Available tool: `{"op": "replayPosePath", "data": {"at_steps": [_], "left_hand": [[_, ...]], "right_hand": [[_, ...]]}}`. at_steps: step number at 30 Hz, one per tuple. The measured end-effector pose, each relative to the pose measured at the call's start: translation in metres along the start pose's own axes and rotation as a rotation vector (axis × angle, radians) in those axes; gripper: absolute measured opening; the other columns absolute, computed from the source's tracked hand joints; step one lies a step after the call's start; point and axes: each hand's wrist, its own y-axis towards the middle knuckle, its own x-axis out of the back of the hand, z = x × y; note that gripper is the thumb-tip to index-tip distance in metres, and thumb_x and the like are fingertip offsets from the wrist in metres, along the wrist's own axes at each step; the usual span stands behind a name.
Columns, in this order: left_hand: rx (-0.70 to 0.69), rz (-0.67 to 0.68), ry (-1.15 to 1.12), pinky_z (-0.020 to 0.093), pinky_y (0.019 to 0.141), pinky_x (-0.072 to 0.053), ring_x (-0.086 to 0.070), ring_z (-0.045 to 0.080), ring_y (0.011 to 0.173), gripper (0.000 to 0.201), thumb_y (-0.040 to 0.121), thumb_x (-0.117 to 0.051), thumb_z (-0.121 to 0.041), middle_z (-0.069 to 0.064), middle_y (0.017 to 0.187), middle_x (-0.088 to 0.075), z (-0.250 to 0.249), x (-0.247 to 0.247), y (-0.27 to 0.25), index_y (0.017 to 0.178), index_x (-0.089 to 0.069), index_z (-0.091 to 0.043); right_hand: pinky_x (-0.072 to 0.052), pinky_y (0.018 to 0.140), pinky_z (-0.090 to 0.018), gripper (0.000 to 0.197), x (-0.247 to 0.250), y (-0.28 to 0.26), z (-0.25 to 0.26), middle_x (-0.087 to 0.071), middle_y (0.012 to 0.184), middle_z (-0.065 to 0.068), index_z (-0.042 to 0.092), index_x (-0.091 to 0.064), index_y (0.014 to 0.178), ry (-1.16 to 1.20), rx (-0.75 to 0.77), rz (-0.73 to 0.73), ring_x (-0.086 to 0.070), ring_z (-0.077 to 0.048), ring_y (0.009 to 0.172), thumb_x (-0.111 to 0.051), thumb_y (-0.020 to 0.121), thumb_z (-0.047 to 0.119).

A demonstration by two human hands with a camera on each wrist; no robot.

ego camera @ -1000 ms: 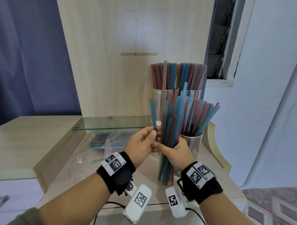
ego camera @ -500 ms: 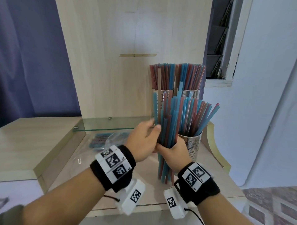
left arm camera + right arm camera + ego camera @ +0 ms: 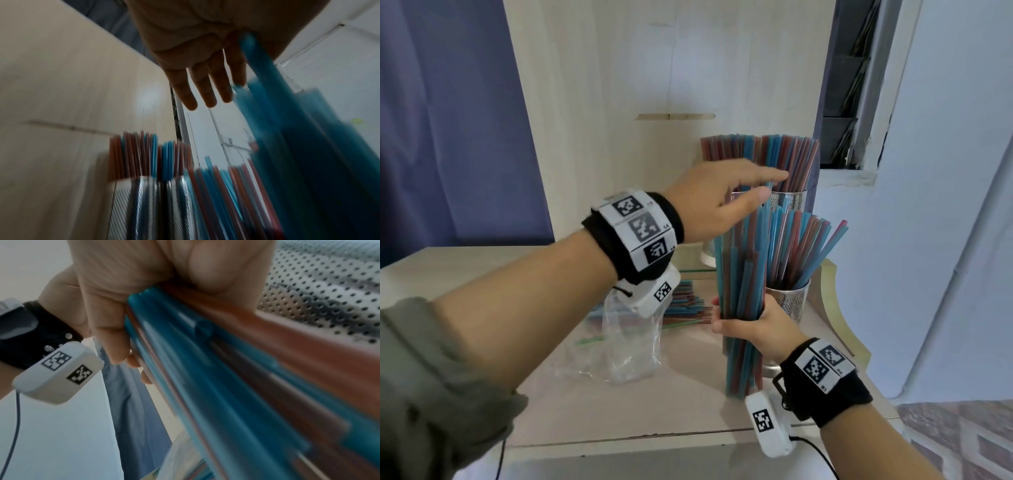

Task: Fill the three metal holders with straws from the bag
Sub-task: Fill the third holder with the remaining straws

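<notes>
Right hand (image 3: 751, 329) is clamped round a thick bundle (image 3: 743, 274) of blue and red straws, gripping it low on its length and standing it upright, its bottom ends off the shelf. Left hand (image 3: 717, 200) is spread flat, fingers straight, palm over the bundle's top ends; in the blurred left wrist view one blue straw seems to touch the palm, though I cannot be sure the rest do.

Just right of the gripping hand stands the near holder (image 3: 789, 301), already part filled with straws that lean away to the right. Beyond the left hand's fingertips stand two far holders (image 3: 789, 200), both packed tight. Left of the right hand, under the left wrist, lies the bag (image 3: 630, 346), clear plastic, with loose straws (image 3: 685, 303) at its far end.

The step in hand looks like evening up the bundle's ends before loading it. Two holders appear full, so this bundle should go into the near one. The next move calls for lifting the bundle above that rim, shifting it right, and lowering it among the leaning straws, with the left hand steadying the tops so none splay out or catch on the rim.
</notes>
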Motion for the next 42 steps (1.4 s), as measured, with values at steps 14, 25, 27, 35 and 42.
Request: {"op": "replayPosePath", "data": {"at_steps": [14,25,27,35,42], "left_hand": [[0.068,-0.102,-0.293,0.028,0.091,-0.053,-0.066,0.004,0.099,0.017,0.083,-0.073,-0.030,-0.006,0.105,-0.072,-0.010,-0.059,-0.026,0.098,-0.074,-0.021],[-0.046,-0.096,-0.427,0.033,0.107,-0.043,-0.057,0.012,0.123,0.028,0.097,-0.047,-0.021,0.002,0.116,-0.069,-0.016,-0.068,-0.029,0.102,-0.073,-0.013],[-0.206,-0.113,-0.194,0.029,0.110,-0.037,-0.051,0.016,0.130,0.035,0.100,-0.042,-0.024,0.004,0.123,-0.067,-0.010,-0.074,-0.030,0.108,-0.073,-0.011],[-0.065,-0.314,-0.289,0.029,0.103,-0.044,-0.052,0.012,0.125,0.057,0.099,-0.030,-0.053,0.004,0.135,-0.056,0.011,-0.082,-0.033,0.140,-0.045,-0.015],[0.284,-0.186,-0.202,0.041,0.111,-0.037,-0.034,0.006,0.135,0.084,0.081,-0.063,-0.052,-0.004,0.149,-0.035,0.039,-0.124,-0.056,0.150,-0.026,-0.020]], "right_hand": [[-0.054,0.076,-0.026,0.022,0.001,-0.009,0.004,-0.071,0.080,0.002,0.016,-0.067,0.086,-0.047,0.026,-0.031,-0.068,-0.013,0.078,-0.079,0.075,0.002],[-0.057,0.076,-0.033,0.020,0.010,-0.015,0.005,-0.070,0.076,0.001,0.015,-0.067,0.079,-0.034,0.066,-0.067,-0.067,-0.016,0.075,-0.076,0.075,-0.003],[-0.054,0.068,-0.030,0.019,0.010,-0.017,0.002,-0.065,0.072,0.002,0.016,-0.065,0.079,-0.021,0.073,-0.098,-0.063,-0.015,0.070,-0.079,0.071,0.006],[-0.056,0.079,-0.048,0.021,0.022,-0.022,0.010,-0.067,0.077,-0.004,0.025,-0.069,0.084,-0.044,0.062,-0.149,-0.065,-0.024,0.075,-0.080,0.066,0.020],[-0.056,0.071,-0.040,0.020,0.081,-0.025,0.086,-0.062,0.068,-0.007,0.016,-0.065,0.088,0.147,0.252,-0.330,-0.062,-0.025,0.064,-0.069,0.072,0.006]]}}
